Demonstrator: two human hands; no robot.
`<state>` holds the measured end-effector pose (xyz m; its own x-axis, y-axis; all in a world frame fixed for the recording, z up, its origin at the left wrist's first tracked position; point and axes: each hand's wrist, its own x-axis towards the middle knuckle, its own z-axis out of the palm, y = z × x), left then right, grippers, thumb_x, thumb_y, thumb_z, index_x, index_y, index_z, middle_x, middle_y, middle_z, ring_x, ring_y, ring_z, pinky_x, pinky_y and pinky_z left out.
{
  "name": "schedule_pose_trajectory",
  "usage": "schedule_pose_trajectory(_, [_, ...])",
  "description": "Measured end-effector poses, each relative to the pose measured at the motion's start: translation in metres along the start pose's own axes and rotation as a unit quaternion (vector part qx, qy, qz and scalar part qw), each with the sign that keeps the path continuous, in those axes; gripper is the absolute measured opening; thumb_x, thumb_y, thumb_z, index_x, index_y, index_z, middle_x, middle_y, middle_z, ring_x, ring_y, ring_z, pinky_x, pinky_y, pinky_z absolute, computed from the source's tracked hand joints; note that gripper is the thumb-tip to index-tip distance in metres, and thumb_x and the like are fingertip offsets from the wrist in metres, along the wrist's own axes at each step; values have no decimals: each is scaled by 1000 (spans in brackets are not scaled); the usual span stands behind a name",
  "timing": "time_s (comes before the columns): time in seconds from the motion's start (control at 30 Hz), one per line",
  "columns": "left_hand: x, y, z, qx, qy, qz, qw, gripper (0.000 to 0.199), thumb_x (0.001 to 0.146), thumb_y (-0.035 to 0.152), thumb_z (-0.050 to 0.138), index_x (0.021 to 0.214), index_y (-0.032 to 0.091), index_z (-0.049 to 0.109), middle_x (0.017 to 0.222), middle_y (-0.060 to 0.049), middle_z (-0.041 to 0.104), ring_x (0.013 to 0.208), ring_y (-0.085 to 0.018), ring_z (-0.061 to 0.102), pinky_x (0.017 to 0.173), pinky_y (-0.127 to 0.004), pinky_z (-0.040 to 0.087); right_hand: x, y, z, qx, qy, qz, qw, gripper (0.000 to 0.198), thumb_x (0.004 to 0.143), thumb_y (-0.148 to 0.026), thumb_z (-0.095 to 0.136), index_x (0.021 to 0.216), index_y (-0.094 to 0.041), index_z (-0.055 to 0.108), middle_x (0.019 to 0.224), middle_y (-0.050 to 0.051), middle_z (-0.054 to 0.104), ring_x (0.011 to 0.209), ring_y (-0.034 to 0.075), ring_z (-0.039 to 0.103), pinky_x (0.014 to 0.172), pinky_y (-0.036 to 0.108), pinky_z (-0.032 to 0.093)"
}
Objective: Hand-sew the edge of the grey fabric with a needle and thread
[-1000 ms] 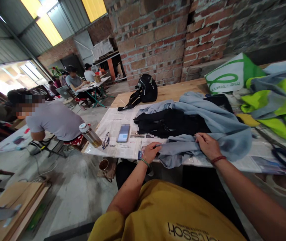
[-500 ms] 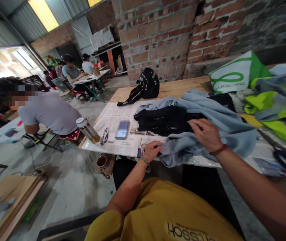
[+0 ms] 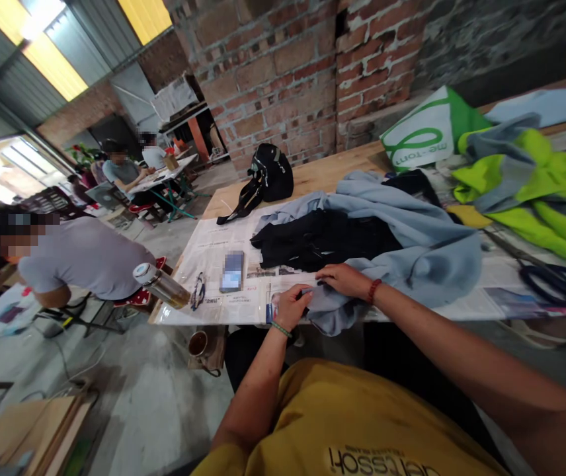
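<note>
A grey-blue cloth garment (image 3: 432, 254) lies bunched along the table's near edge, with a black cloth piece (image 3: 323, 238) on top of it. My left hand (image 3: 293, 309) is closed on the near left corner of the grey-blue garment. Close beside it, my right hand (image 3: 347, 281) has thumb and fingers pinched together at the same corner. Whatever sits between the right fingertips is too small to make out.
Newspaper covers the table (image 3: 208, 228). On it are a phone (image 3: 232, 271), eyeglasses (image 3: 198, 291), a flask (image 3: 161, 285), a black bag (image 3: 274, 173), large scissors (image 3: 545, 274) and yellow-green cloth (image 3: 551, 172). A mug (image 3: 198, 344) stands below the edge. A person (image 3: 84, 258) sits left.
My right hand has come left and down from above the black cloth to beside my left hand. The left hand keeps hold of the cloth corner. The view has shifted slightly.
</note>
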<state>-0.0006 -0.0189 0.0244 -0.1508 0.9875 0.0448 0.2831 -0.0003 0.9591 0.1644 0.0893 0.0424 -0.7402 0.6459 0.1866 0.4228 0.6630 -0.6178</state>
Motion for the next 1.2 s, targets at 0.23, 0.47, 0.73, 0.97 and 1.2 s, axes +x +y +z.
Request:
schedule_pose_trajectory(0.23, [2, 1, 4, 27, -6, 4, 1000, 19, 73, 31, 62, 82, 15, 66, 60, 3, 53, 56, -8, 42, 55, -20, 36, -9, 1, -12, 31, -67, -17, 997, 30, 73, -11, 48, 81, -22, 75, 87, 4, 71, 83, 19, 63, 80, 28, 47])
schedule_pose_trajectory(0.47, [2, -1, 6, 23, 2, 11, 1000, 19, 71, 31, 64, 81, 15, 67, 60, 3, 55, 56, -9, 43, 56, -21, 37, -13, -5, -14, 35, -102, -32, 994, 32, 72, -11, 46, 82, -19, 75, 85, 4, 70, 76, 16, 62, 75, 24, 46])
schedule_pose_trajectory(0.73, [0, -1, 7, 1, -4, 25, 1000, 22, 72, 36, 63, 80, 16, 69, 67, 0, 61, 63, -11, 49, 62, -23, 41, -17, -9, -17, 60, -103, -44, 992, 32, 72, -13, 45, 83, -17, 75, 83, 4, 69, 75, 14, 61, 73, 23, 46])
schedule_pose_trajectory(0.97, [-1, -3, 5, 1, 6, 33, 999, 20, 72, 32, 62, 81, 16, 68, 68, 0, 61, 65, -11, 49, 63, -23, 41, -15, -17, -12, 52, -103, -41, 993, 34, 70, -11, 44, 81, -18, 75, 83, 3, 71, 78, 15, 63, 73, 22, 45])
schedule_pose_trajectory(1.2, [-3, -5, 5, 6, 18, 32, 999, 17, 74, 30, 61, 82, 16, 68, 70, 0, 62, 67, -12, 52, 66, -24, 42, -13, -24, -7, 32, -100, -49, 993, 31, 71, -10, 45, 75, -19, 74, 75, 1, 71, 73, 13, 62, 69, 20, 43])
